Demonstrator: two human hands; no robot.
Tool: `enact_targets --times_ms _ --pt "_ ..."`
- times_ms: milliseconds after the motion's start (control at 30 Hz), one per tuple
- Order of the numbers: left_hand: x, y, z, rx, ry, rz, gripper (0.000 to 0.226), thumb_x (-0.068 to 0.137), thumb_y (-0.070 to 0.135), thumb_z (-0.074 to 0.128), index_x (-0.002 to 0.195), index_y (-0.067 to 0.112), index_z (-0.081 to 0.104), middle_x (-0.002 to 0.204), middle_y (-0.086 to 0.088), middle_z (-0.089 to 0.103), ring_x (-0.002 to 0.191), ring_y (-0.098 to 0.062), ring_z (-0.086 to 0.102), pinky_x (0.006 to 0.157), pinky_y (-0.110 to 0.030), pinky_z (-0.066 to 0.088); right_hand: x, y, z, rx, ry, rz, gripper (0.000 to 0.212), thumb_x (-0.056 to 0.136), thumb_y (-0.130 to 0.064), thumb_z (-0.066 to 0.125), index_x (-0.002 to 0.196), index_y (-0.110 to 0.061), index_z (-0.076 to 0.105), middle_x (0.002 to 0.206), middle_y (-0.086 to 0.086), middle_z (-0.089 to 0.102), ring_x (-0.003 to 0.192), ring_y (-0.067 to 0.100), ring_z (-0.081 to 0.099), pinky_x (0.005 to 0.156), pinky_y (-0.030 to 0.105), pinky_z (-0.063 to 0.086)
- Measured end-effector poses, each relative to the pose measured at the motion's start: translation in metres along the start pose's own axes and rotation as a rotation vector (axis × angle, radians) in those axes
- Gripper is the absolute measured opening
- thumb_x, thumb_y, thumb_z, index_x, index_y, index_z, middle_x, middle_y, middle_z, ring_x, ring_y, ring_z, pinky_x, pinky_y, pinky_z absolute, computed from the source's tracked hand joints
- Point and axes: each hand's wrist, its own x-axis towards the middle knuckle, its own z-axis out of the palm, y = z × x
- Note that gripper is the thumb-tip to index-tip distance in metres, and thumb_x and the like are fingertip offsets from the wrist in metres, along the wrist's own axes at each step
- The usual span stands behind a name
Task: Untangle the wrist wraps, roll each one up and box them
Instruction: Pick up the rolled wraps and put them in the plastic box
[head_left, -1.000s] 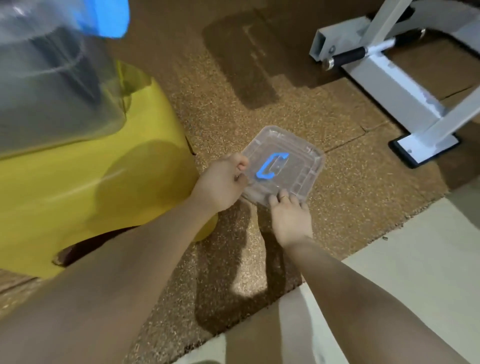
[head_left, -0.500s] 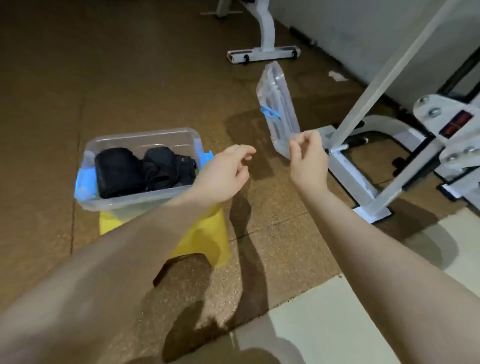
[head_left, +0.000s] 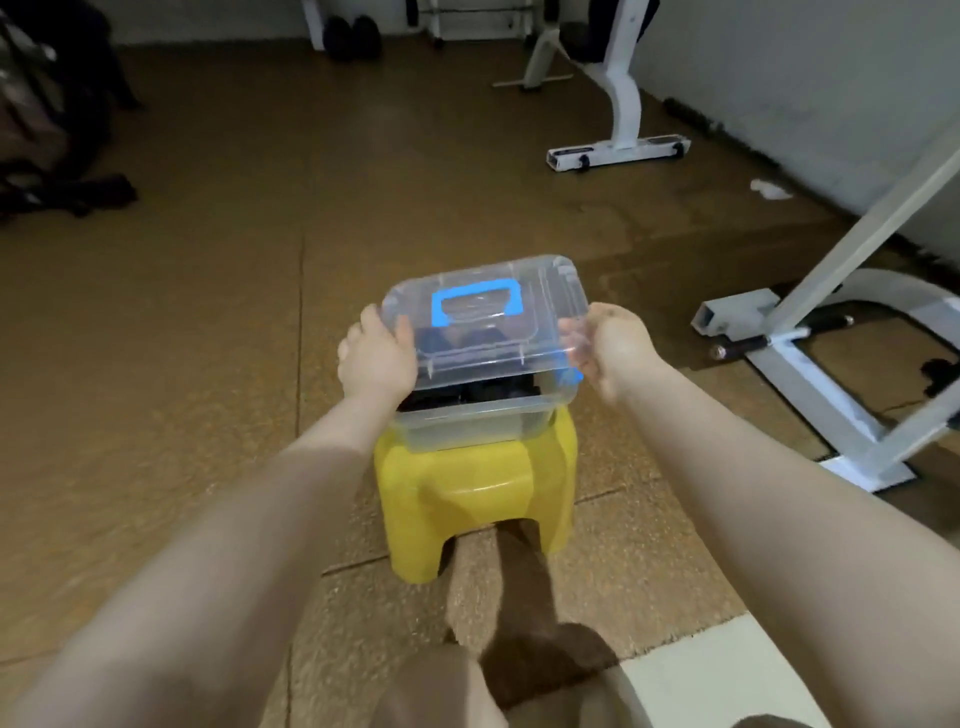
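A clear plastic storage box (head_left: 467, 423) with rounded corners is set on top of a low stool, its near wall facing the camera. Inside it, dark black rolled wrist wraps (head_left: 470, 340) are seen through the transparent plastic; how many there are cannot be told. A clear plastic lid (head_left: 540, 306) with a blue folding handle (head_left: 475, 300) lying flat on its top is held above the box opening, tilted so that its near edge is raised off the box rim and a gap is left open at the front. A blue latch (head_left: 571, 375) is visible at the box's right side.
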Motion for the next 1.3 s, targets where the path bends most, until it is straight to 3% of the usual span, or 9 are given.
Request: enact_targets --times_ms 100,200,333,533,700,800,967,1100,1300 --pt "0.008 -0.026 0.018 0.029 -0.136 -0.160 0.056 0.101 0.038 0.038 0.141 -0.001 0.029 0.140 -0.025 0.042 0.130 -0.041 0.038 0.103 -0.043 0.033 0.023 0.021 -0.011 -0.650 0.173 -0.084 0.026 0.094 -0.007 0.047 0.117 -0.003 0.057 0.112 0.018 0.064 0.096 0.031 0.063 0.084 0.037 0.053" --pt "0.006 -0.034 0.031 -0.085 -0.138 -0.175 0.047 0.101 0.032 0.039 0.132 -0.004 0.039 0.132 -0.027 0.050 0.122 -0.041 0.047 0.095 -0.040 0.037 0.033 0.029 -0.015 -0.912 0.175 -0.078 0.033 0.093 -0.027 0.053 0.122 -0.012 0.058 0.126 0.014 0.057 0.117 0.033 0.052 0.099 0.039 0.044" --pt "0.012 -0.033 0.028 -0.121 -0.036 -0.206 0.039 0.099 0.025 0.035 0.125 -0.001 0.048 0.127 -0.026 0.055 0.115 -0.039 0.051 0.086 -0.035 0.038 0.046 0.030 -0.012 -0.917 0.068 -0.158 0.022 0.094 -0.026 0.052 0.105 -0.008 0.058 0.115 0.012 0.062 0.106 0.029 0.056 0.089 0.035 0.044" --pt "0.025 -0.033 0.026 -0.159 -0.032 -0.266 0.048 0.098 0.032 0.030 0.141 0.012 0.037 0.134 -0.020 0.050 0.117 -0.038 0.050 0.098 -0.042 0.041 0.061 0.033 0.005 -0.823 0.047 -0.197 0.020 0.096 -0.031 0.047 0.096 -0.012 0.045 0.100 0.005 0.055 0.089 0.022 0.049 0.076 0.028 0.034" --pt "0.044 -0.030 0.022 -0.230 0.015 -0.187 0.064 0.096 0.024 0.039 0.154 0.025 0.012 0.155 -0.014 0.022 0.132 -0.034 0.039 0.100 -0.041 0.041 0.071 0.033 0.020 -0.783 -0.029 -0.260 0.044 0.098 -0.023 0.040 0.141 -0.016 0.033 0.129 0.011 0.055 0.101 0.025 0.054 0.083 0.030 0.039" --pt "0.058 -0.021 0.012 -0.290 -0.109 -0.136 0.076 0.090 0.004 0.038 0.151 0.042 0.013 0.161 0.002 0.004 0.141 -0.028 0.026 0.078 -0.022 0.045 0.078 0.032 0.028 -0.922 -0.061 -0.350 0.050 0.098 -0.016 0.035 0.147 -0.019 0.027 0.135 0.012 0.052 0.112 0.029 0.054 0.088 0.031 0.039" --pt "0.054 -0.014 0.013 -0.165 -0.105 -0.074 0.053 0.098 0.015 0.037 0.149 0.026 0.029 0.152 -0.004 0.029 0.080 -0.008 0.050 0.071 -0.026 0.041 0.085 0.038 0.035 -1.098 0.005 -0.391 0.036 0.097 -0.023 0.037 0.129 -0.009 0.033 0.118 0.016 0.057 0.100 0.034 0.057 0.081 0.043 0.047" --pt "0.040 -0.018 0.021 0.010 -0.040 -0.093 0.041 0.102 0.017 0.031 0.142 0.018 0.033 0.138 -0.016 0.042 0.115 -0.034 0.050 0.084 -0.037 0.036 0.089 0.034 0.033 -1.121 -0.033 -0.418 0.032 0.101 -0.024 0.033 0.129 -0.008 0.029 0.109 0.017 0.058 0.088 0.029 0.054 0.071 0.037 0.039" --pt "0.035 -0.024 0.024 0.002 -0.027 -0.168 0.043 0.094 0.000 0.030 0.134 0.015 0.037 0.127 -0.017 0.048 0.104 -0.034 0.052 0.077 -0.037 0.038 0.090 0.034 0.037 -1.127 -0.035 -0.368 0.021 0.099 -0.017 0.031 0.118 -0.008 0.030 0.109 0.022 0.059 0.098 0.039 0.057 0.082 0.046 0.045"
